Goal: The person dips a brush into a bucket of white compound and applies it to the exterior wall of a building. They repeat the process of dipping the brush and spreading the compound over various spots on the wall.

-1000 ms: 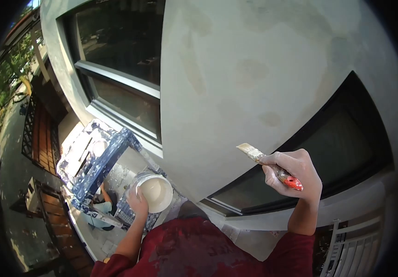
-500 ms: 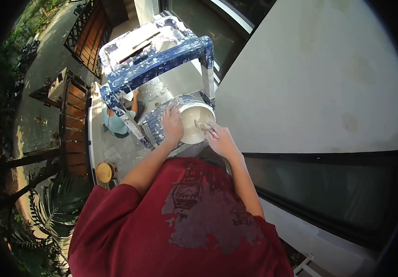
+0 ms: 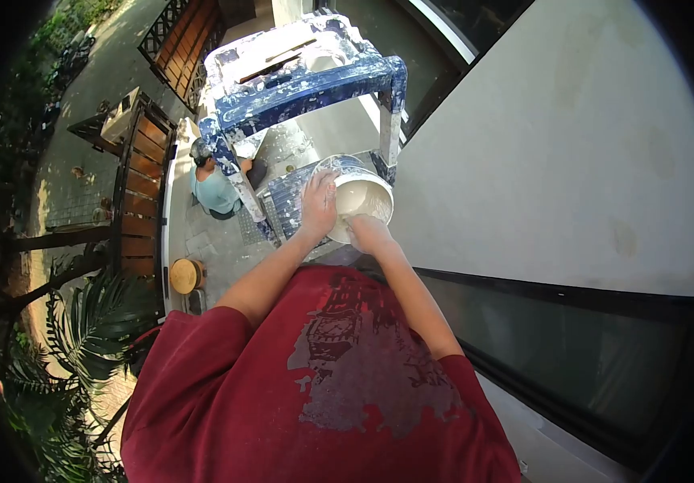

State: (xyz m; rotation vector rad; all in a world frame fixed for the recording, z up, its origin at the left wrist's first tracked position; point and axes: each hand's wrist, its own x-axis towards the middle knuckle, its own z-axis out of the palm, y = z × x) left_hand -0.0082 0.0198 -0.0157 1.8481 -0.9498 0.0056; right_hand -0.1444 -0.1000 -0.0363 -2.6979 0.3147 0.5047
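Note:
A white bucket point(image 3: 386, 197) with pale, creamy paint or filler inside stands on the blue, paint-spattered step of a ladder. My left hand point(image 3: 320, 206) grips its left side, fingers along the rim and smeared with white. At the near rim, my right hand point(image 3: 369, 233) reaches into the bucket, closed round a small hand tool. That tool is almost wholly hidden now; the earlier view shows a metal end and some red on the handle, like a putty knife.
The ladder's top platform point(image 3: 226, 72), crusted with white, carries thin flat tools. Below on the left crouches a person in a light blue shirt point(image 3: 216, 193). A round yellow-topped stool or tub point(image 3: 187, 276) sits nearby. A pale wall point(image 3: 556, 161) rises at right, above a dark window point(image 3: 540, 338).
My right hand has moved down and left, deeper into the bucket, and the tool has gone out of sight. My left hand stays on the bucket. The whole view has shifted slightly.

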